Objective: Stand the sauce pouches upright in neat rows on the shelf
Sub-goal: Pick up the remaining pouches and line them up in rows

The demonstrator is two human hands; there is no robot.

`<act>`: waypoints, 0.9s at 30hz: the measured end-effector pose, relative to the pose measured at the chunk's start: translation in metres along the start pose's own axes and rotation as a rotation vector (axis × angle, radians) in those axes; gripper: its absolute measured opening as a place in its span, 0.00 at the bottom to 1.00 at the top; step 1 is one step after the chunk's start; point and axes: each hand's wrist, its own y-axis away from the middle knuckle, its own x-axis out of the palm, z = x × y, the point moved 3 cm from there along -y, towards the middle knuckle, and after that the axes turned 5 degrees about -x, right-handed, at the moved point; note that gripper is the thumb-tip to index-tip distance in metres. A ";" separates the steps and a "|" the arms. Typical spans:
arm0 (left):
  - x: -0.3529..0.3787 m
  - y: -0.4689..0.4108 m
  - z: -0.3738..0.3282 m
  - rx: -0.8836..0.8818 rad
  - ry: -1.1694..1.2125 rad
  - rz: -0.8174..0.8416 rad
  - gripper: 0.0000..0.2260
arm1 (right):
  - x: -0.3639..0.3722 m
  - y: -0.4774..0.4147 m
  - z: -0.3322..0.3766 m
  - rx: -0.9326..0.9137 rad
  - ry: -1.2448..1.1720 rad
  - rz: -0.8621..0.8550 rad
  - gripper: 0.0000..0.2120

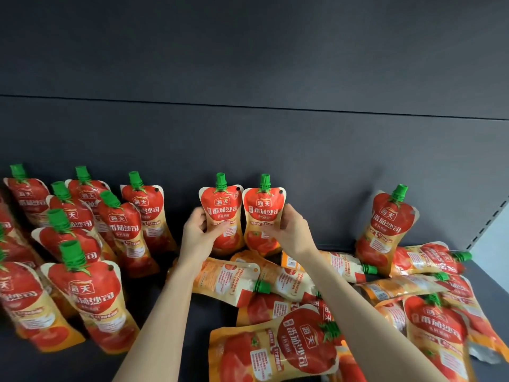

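Two red tomato sauce pouches with green caps stand upright side by side near the back of the dark shelf [170,321]. My left hand [199,232] grips the left pouch [221,205] at its lower half. My right hand [292,230] grips the right pouch [264,208] the same way. Several upright pouches [91,296] stand in rows at the left. Several more pouches [292,346] lie flat in a loose pile at the right and front. One pouch [387,227] stands leaning at the far right.
The dark back wall [275,139] of the shelf rises right behind the held pouches. A perforated side panel [487,224] closes the shelf at the right. Bare shelf shows between the left rows and my forearms.
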 end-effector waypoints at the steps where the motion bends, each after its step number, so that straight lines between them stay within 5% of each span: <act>1: -0.001 0.000 -0.001 -0.001 -0.005 0.002 0.16 | -0.001 0.000 0.000 -0.005 0.010 0.002 0.20; 27: -0.009 -0.007 0.004 -0.050 -0.165 0.037 0.22 | 0.001 0.004 0.001 0.037 0.120 0.014 0.22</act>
